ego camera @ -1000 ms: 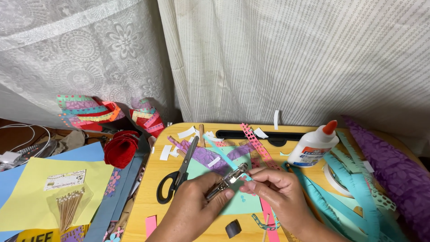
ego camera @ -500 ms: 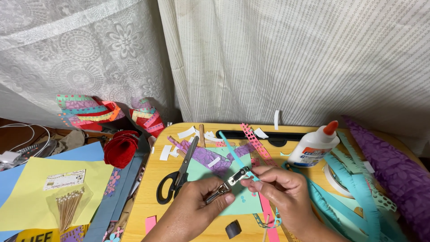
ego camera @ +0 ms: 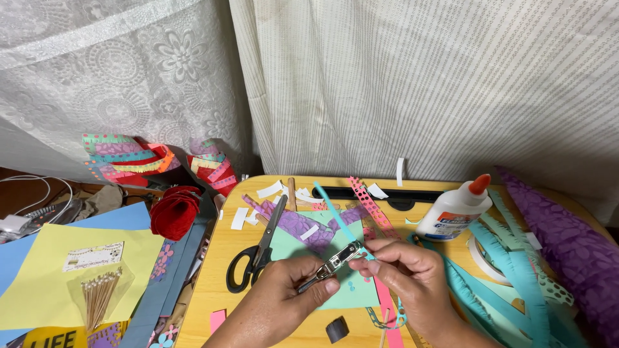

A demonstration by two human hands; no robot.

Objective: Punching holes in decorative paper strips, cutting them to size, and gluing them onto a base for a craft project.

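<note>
Both of my hands were closed around the work, low over the small yellow wooden table (ego camera: 219, 258). My left hand (ego camera: 274, 309) was clenched on a small metal hole punch (ego camera: 330, 264), thumb on top and fingers curled beneath, its jaws pointing up and to the right. My right hand (ego camera: 406, 277) pinched a thin teal paper strip (ego camera: 338, 219) between thumb and forefinger just beside the punch's tip; the strip ran up and left from there, its free end lifted above the table. Beneath the hands lay a mint green paper sheet (ego camera: 351, 293). Black-handled scissors (ego camera: 255, 254) rested just left of my left hand, not touched. A white glue bottle with an orange cap (ego camera: 454, 209) lay tilted near my right hand, beside a heap of teal fringed strips (ego camera: 509, 264).
</note>
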